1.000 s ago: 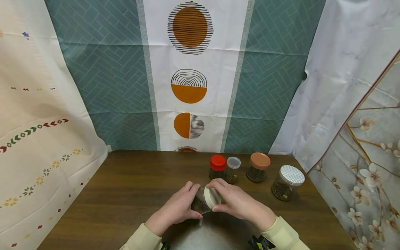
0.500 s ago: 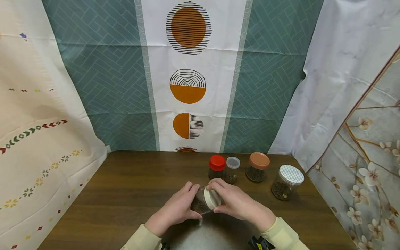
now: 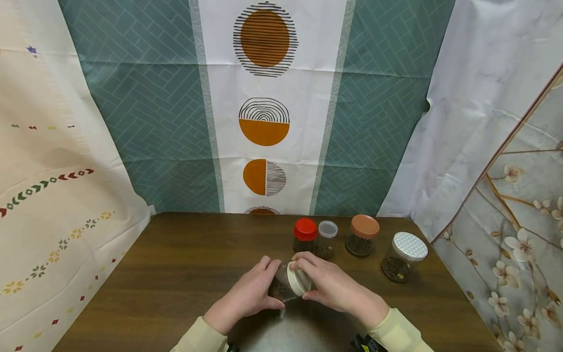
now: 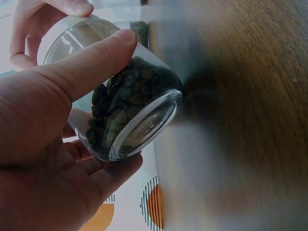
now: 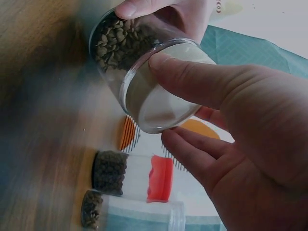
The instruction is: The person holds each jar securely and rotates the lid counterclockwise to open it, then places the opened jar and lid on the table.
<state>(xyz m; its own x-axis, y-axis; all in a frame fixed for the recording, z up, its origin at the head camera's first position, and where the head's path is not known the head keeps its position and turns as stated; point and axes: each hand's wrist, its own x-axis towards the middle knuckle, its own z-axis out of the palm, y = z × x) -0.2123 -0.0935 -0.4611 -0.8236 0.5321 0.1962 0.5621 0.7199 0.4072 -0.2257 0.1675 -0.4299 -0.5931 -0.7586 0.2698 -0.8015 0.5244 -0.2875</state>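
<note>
A clear glass jar (image 3: 281, 287) of dark pellets, with a cream lid (image 3: 299, 279), leans tilted between the two hands near the table's front. My left hand (image 3: 250, 291) grips the jar's body; in the left wrist view its thumb lies across the glass (image 4: 139, 96). The right hand (image 3: 336, 286) holds the lid, thumb on one side and fingers on the other. In the right wrist view the lid (image 5: 161, 98) sits at the jar's mouth, and pellets (image 5: 118, 43) lie toward the base.
Behind the right hand stand a red-lidded jar (image 3: 305, 230), a small clear-lidded jar (image 3: 327, 230) and an orange-lidded jar (image 3: 364, 228). A white patterned-lid jar (image 3: 409, 246) is farther right on the wooden table (image 3: 189, 254). Cloths hang around the table.
The head view has shifted very slightly. Both hands keep their grip on the jar and lid, with barely any movement of the right fingers.
</note>
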